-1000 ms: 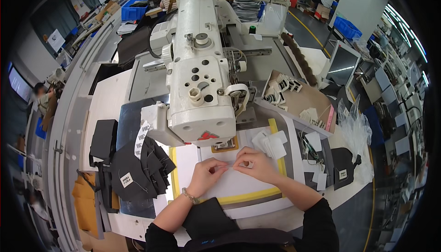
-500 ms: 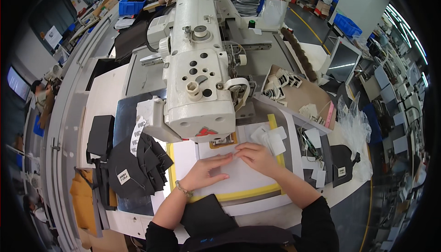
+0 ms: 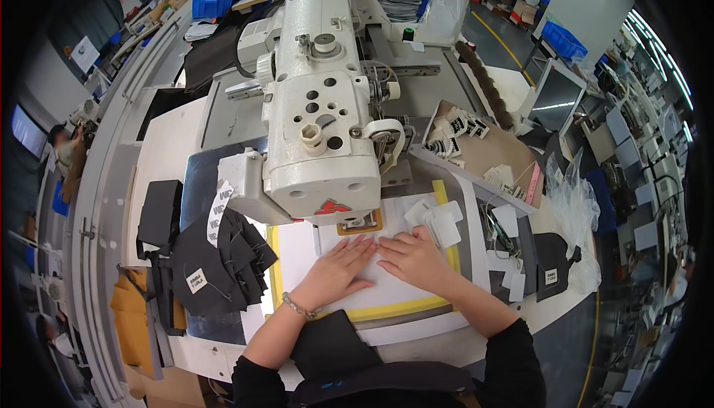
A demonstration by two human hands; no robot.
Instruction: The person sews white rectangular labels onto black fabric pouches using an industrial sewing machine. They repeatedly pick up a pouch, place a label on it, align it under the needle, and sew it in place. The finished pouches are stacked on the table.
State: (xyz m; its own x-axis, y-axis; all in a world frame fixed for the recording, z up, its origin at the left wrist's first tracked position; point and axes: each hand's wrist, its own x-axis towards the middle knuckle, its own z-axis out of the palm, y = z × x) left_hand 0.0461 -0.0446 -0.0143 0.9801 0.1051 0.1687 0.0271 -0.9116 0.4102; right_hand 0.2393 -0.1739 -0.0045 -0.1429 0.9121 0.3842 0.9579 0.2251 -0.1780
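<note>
My left hand point(image 3: 336, 275), with a beaded bracelet at the wrist, lies flat on a white sheet point(image 3: 383, 298) edged with yellow tape. Beside it my right hand point(image 3: 413, 261) rests on the same sheet, its fingers stretched out and pointing toward the left fingertips. Neither hand shows anything held. Just beyond my fingertips is a small yellow-rimmed clamp frame point(image 3: 381, 221) beneath the head of a white sewing machine point(image 3: 321, 181). Several small white cards point(image 3: 445, 228) lie on the sheet right of the frame, close to my right hand.
A pile of black fabric pieces point(image 3: 212, 289), the top one bearing a pale label, lies at left. A cardboard box point(image 3: 502, 151) of labels stands at right, near tweezers point(image 3: 503, 233) and a plastic bag point(image 3: 573, 207). Nearest me lies a black piece point(image 3: 335, 345).
My left hand has turned and flattened onto the sheet. My right hand has shifted slightly right, and its fingers have gone from bunched together to stretched out.
</note>
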